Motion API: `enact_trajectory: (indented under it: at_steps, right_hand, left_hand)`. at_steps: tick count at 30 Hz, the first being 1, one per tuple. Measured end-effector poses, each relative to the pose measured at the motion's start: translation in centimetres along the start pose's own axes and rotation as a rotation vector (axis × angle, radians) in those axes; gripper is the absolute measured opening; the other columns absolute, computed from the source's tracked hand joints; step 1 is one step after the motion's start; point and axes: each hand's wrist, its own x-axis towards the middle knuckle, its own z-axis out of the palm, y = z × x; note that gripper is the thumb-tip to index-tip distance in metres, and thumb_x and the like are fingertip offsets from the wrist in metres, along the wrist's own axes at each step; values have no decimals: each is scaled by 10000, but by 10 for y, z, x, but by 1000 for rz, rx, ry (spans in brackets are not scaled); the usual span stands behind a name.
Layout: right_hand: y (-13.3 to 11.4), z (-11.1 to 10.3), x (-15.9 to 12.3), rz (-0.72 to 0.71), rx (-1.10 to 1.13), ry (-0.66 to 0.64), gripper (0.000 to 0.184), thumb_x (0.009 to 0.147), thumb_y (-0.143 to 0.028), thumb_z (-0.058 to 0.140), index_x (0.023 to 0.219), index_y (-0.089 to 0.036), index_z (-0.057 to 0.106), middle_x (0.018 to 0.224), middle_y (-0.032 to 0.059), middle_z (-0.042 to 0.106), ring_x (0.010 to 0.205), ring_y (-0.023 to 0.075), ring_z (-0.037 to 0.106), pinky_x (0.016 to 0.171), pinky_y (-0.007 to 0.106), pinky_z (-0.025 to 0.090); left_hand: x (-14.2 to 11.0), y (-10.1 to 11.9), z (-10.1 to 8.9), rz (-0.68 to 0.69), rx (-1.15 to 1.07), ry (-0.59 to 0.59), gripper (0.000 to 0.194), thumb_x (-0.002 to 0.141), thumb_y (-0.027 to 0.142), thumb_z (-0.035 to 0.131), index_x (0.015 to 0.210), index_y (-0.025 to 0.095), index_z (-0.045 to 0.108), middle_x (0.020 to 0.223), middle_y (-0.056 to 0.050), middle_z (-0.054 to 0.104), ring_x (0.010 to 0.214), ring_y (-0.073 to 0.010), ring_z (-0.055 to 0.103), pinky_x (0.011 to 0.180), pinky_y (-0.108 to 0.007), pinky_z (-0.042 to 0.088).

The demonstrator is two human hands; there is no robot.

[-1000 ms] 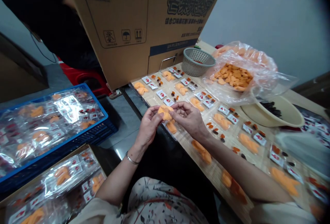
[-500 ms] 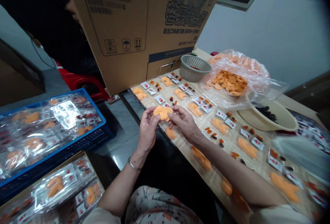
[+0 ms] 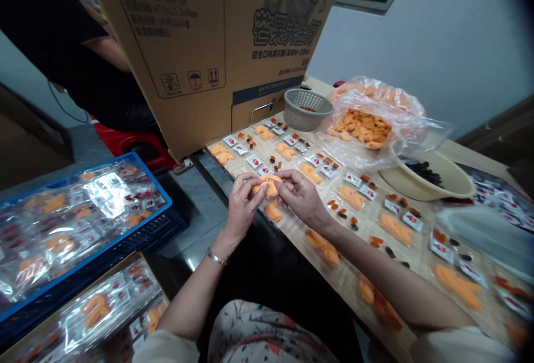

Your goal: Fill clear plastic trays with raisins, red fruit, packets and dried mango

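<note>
My left hand [image 3: 243, 205] and my right hand [image 3: 301, 196] meet over the near end of a clear compartment sheet [image 3: 367, 207] on the wooden table. Both pinch one orange dried fruit piece [image 3: 267, 185] between their fingertips. Another orange piece [image 3: 273, 211] lies in the sheet just below the hands. The sheet's pockets hold orange pieces, small dark and red bits and little white sachets with red marks. A metal bangle sits on my left wrist.
A big cardboard box [image 3: 208, 34] stands behind the table. Beside it are a grey mesh basket [image 3: 307, 108], a plastic bag of orange pieces [image 3: 367, 123] and a cream bowl [image 3: 421, 176] of dark bits. A blue crate [image 3: 83, 212] of filled packs sits left, above a cardboard tray [image 3: 104, 307]. A person in black stands at back left.
The hands stay together on the orange piece, lifting a little and then coming back down as the fingers work on it. The view has shifted slightly.
</note>
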Motion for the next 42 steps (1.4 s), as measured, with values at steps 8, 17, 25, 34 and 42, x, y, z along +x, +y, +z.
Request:
enact_trajectory:
  at_steps: [8,17,25,34,42]
  right_hand:
    - [2,-13,-6,1,136,16,421,785,-473,679,1061,-184,551,686,-56,568,461,78,514,420,207,444]
    - [1,-17,-12,-21,171,47,420,796,-497,682,1062,-197,556,697,-45,582,463,78,509,421,207,433]
    - [-2,-28,-4,-61,-14,62,376,819,-471,676,1051,-192,577,657,-53,539,481,98,499,463,232,431]
    - [38,9,25,-120,-817,-107,171,842,-307,717,867,-157,639,656,-17,568,661,152,567,632,249,388]
    - [32,-12,30,2,-753,-384,309,730,-222,803,981,-168,631,775,-33,599,686,126,569,648,226,392]
  left_hand:
    - [-1,-7,15,-337,-318,-202,314,736,422,764,872,148,695,749,0,645,590,-78,538,597,-195,447]
    - [2,0,21,-401,-442,-86,232,750,338,771,811,129,692,805,-13,662,623,-60,578,557,-143,487]
    - [-4,-8,-26,-405,-545,202,243,746,325,794,863,142,687,809,-2,687,662,-48,643,615,-125,541]
    - [-41,-26,-21,-479,-537,126,339,711,418,800,887,161,665,900,12,672,741,-80,643,818,-331,591]
    - [-39,-31,-19,-486,-584,108,328,753,428,770,916,163,665,963,-8,680,770,-86,647,864,-356,577]
